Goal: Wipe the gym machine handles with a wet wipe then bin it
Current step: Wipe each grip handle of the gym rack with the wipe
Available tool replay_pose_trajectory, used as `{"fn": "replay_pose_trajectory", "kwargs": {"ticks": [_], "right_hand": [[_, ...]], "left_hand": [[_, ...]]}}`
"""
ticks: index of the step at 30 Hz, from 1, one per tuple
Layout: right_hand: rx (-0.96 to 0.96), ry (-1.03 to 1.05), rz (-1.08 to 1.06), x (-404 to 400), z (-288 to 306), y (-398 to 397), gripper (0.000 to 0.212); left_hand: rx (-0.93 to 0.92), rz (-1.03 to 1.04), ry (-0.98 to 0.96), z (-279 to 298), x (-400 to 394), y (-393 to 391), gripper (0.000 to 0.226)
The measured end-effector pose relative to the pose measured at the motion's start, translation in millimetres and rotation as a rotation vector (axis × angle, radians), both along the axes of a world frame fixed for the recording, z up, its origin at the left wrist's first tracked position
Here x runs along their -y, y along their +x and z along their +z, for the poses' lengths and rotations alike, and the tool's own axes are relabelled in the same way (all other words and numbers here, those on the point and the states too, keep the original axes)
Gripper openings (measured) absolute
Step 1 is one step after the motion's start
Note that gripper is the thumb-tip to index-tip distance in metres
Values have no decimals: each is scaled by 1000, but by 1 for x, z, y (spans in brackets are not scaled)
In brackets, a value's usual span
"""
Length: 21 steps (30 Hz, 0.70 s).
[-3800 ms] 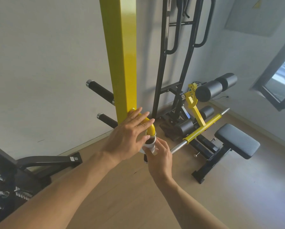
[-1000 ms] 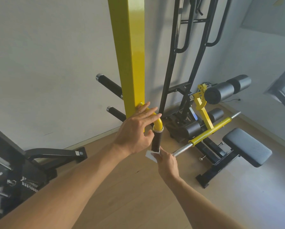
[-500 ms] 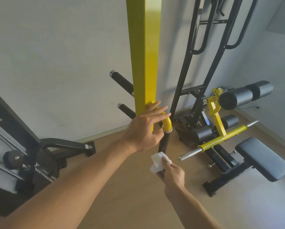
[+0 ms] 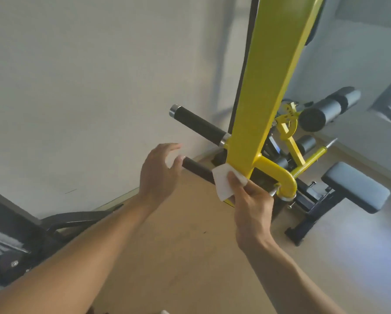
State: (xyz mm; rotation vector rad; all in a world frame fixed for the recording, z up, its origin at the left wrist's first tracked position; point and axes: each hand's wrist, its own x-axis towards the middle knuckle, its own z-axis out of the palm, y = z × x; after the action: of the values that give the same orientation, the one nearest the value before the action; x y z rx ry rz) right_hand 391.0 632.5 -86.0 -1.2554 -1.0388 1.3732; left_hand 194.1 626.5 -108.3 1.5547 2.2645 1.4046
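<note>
A yellow machine post runs up the middle, with a curved yellow handle at its base. Two black foam grips stick out to its left: an upper one with metal end caps and a lower one. My right hand pinches a white wet wipe against the lower grip, right beside the post. My left hand hovers with fingers spread at the free end of the lower grip, holding nothing; I cannot tell whether it touches the grip.
A black padded bench with yellow bars and roller pads stands at the right. Another black machine's frame lies at the lower left. A white wall is behind, wooden floor below. No bin is in view.
My left hand has let go of the curved yellow handle and moved left to the lower grip's end. My right hand has risen with the wipe from the vertical grip to the lower side grip.
</note>
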Motion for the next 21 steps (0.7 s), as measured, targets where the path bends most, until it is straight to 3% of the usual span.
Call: {"fn": "replay_pose_trajectory", "kwargs": {"ticks": [4, 8, 10, 13, 16, 18, 21], "right_hand": [[-46, -9, -84, 11, 3, -33, 4], [-84, -95, -145, 6, 4, -67, 25], [15, 47, -141, 0, 4, -83, 24], [419, 423, -47, -21, -2, -98, 27], [969, 525, 274, -39, -18, -100, 26], [1151, 565, 447, -37, -22, -100, 12], [1234, 772, 476, -34, -26, -100, 18]], "left_hand": [[-154, -361, -258, -25, -11, -34, 41], [-250, -434, -340, -46, -14, -34, 49], [-229, -455, -338, -54, -15, -36, 52], [-86, -467, -288, -56, -17, -37, 52], [68, -396, -202, -52, -20, -39, 42], [143, -374, -193, -49, -23, -43, 39], [319, -356, -196, -46, -29, -48, 33]]}}
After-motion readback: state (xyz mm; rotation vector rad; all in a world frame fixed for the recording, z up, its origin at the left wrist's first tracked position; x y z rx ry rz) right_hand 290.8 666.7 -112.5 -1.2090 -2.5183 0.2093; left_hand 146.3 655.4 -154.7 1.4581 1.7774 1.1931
